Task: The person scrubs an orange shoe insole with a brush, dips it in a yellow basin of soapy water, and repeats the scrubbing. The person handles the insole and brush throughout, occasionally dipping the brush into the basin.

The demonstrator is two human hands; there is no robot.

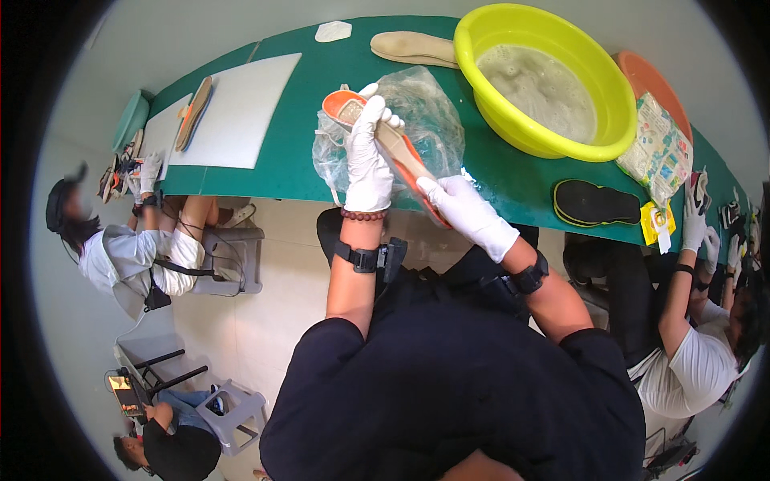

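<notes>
Over the near edge of the green table, both my gloved hands hold one long shoe insole point(392, 145), beige in the middle with orange along its rim. My left hand point(368, 160) is closed round its upper part, fingers wrapped over the side. Lower down, my right hand point(469, 210) grips the other end, which slants toward my body and is partly covered by the glove. Just beyond the insole, a crumpled clear plastic bag point(429, 100) lies on the table.
A yellow-green basin point(473, 76) of foamy water stands right of the bag, with beige insoles point(409, 46) beside it. Black insoles point(595, 204) and a printed packet point(658, 152) lie at right. A white board point(241, 120) carries another insole point(193, 115). People sit on both sides.
</notes>
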